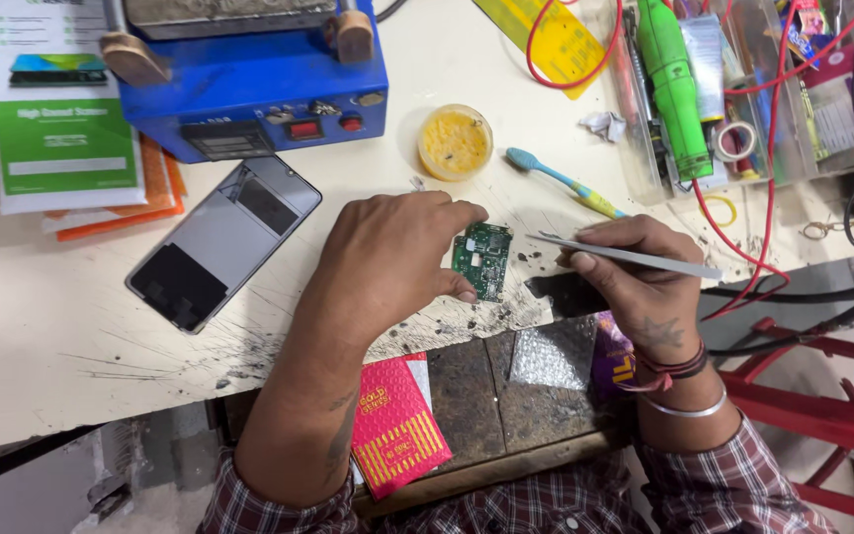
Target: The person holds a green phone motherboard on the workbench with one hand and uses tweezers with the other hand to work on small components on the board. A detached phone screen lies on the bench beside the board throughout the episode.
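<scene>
Circuit board, small and green, is pinched upright between left hand thumb and fingers above the scratched bench. Right hand grips metal tweezers, tips just short of it. Phone lies apart, unassembled; work looks midway.

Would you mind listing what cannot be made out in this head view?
- Circuit board: left edge hidden by the left hand; parts too small.
- Tweezers: middle covered by the right hand.
- Blue machine: top cut off by the frame edge.
- Phone: screen dark, nothing readable.
</scene>
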Tool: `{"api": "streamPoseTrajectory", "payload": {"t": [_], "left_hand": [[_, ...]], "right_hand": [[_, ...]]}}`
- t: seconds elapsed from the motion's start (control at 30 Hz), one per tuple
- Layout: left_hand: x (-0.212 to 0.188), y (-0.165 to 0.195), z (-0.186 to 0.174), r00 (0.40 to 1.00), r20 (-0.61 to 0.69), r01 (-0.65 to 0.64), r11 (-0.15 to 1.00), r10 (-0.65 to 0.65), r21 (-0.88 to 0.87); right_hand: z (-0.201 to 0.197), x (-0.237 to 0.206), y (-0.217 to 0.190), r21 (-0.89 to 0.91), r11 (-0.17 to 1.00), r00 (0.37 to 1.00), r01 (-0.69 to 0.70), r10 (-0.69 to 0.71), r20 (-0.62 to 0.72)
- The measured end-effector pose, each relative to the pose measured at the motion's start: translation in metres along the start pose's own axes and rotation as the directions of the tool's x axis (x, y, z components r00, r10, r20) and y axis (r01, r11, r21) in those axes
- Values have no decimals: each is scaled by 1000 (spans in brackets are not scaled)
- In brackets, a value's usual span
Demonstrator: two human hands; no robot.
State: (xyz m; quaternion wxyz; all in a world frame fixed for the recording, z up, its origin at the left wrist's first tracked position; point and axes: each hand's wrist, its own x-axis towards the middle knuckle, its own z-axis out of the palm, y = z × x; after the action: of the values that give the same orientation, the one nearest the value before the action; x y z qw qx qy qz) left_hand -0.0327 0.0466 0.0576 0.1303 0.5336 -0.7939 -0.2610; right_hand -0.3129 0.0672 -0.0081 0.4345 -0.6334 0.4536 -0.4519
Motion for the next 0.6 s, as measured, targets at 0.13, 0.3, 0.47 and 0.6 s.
{"api": "streamPoseTrajectory", "payload": {"t": [0.13,0.3,0.47,0.6], "left_hand": [[-1,2,-1,999,41,24,1000,-24,6],[-2,4,0,999,40,1,1000,-1,3],[0,4,5,998,60,18,1000,-17,-21],[1,3,7,996,81,33,999,-31,-21]], "right_hand": [[2,-1,-5,-61,995,994,84,-79,72],[10,-6,-14,-102,994,995,45,-35,96],[16,-7,-21,-215,967,981,135,-99,169],[18,-5,-25,-204,967,972,150,-107,207]]}}
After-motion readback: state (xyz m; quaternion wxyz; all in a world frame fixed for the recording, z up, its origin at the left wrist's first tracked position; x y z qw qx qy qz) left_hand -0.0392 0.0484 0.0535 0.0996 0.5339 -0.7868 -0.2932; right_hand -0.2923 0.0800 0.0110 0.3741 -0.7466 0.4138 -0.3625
